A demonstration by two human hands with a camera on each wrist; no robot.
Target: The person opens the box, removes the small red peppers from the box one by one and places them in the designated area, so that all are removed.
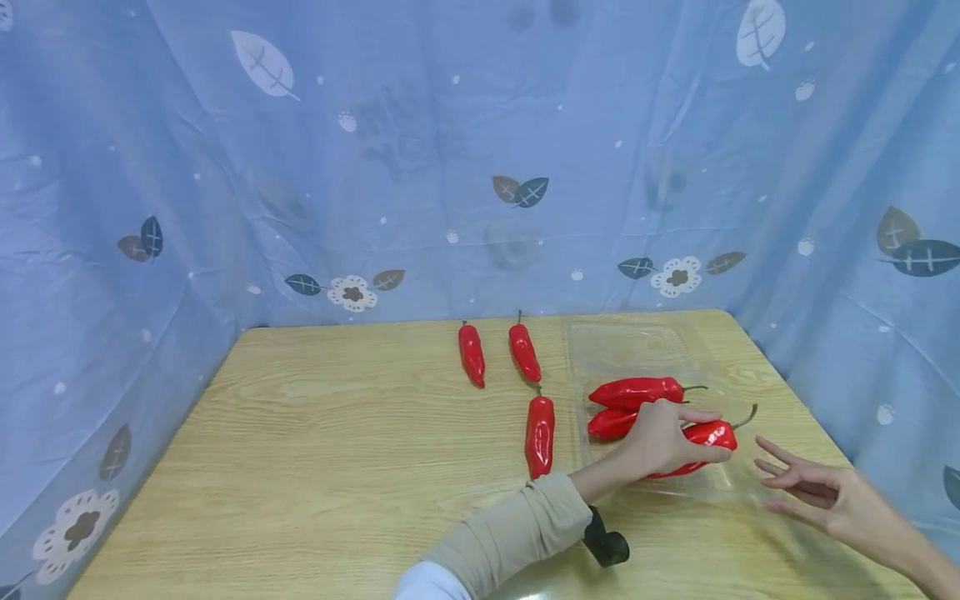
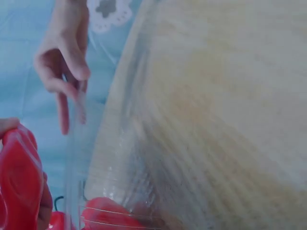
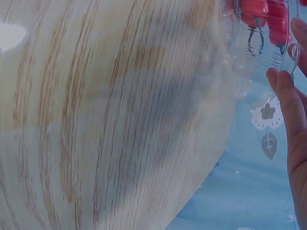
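Observation:
My left hand [image 1: 660,442] grips a red chili pepper [image 1: 712,435] by its body, thumb on the near side, over the right part of a clear plastic box [image 1: 592,467]. The pepper's stem points right; in the left wrist view the red pepper [image 2: 19,182] shows between the fingers. Two more red peppers [image 1: 636,392] lie in the box, partly hidden by the left hand. My right hand [image 1: 832,496] hovers just right of the box, fingers loosely extended and holding nothing. In the right wrist view its fingertips [image 3: 284,79] are close to the box wall; contact cannot be told.
Left of the box, three red peppers lie on the wooden table: one pepper [image 1: 471,355], a second pepper [image 1: 524,352] and a nearer pepper [image 1: 539,437]. A black object [image 1: 604,542] shows under the left forearm. Blue patterned curtain [image 1: 420,167] surrounds the table.

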